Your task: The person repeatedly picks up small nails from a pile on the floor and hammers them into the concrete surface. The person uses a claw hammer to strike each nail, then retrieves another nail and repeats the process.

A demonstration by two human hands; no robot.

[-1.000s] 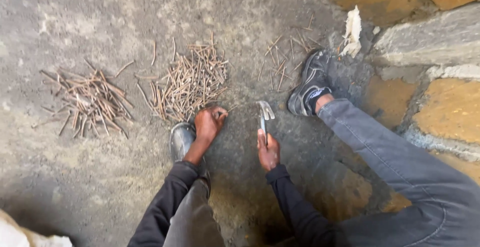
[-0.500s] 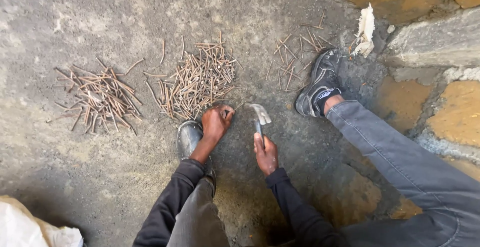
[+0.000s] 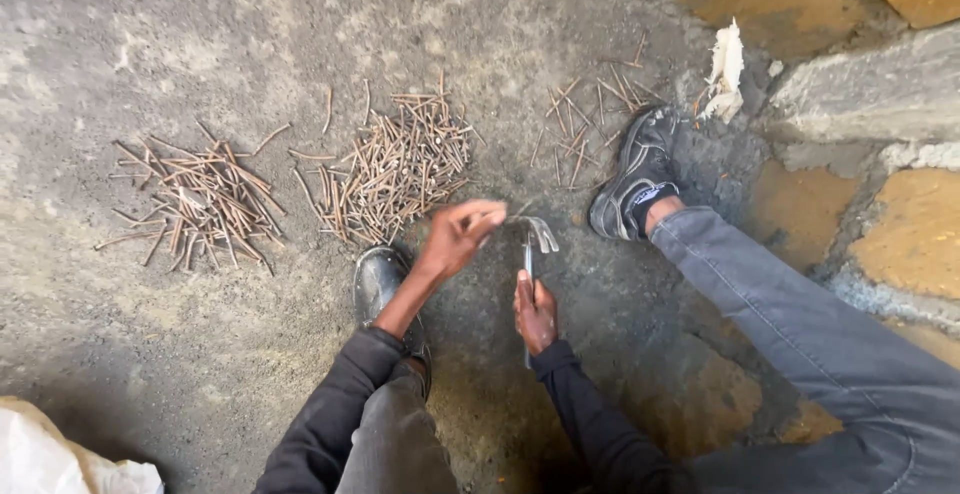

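So the right hand (image 3: 536, 311) has its grip wrapped round the handle of a claw hammer (image 3: 532, 250), head resting low near the concrete floor (image 3: 150, 44) between the two shoes. The left hand (image 3: 458, 235) is just beside the hammer head, fingers pinched together, looks like on a nail but it's too small to tell for sure. Big pile of rusty nails (image 3: 395, 164) sits right above that hand, another pile (image 3: 200, 199) further left, and a thin scatter (image 3: 585, 119) by the right shoe (image 3: 632, 176)
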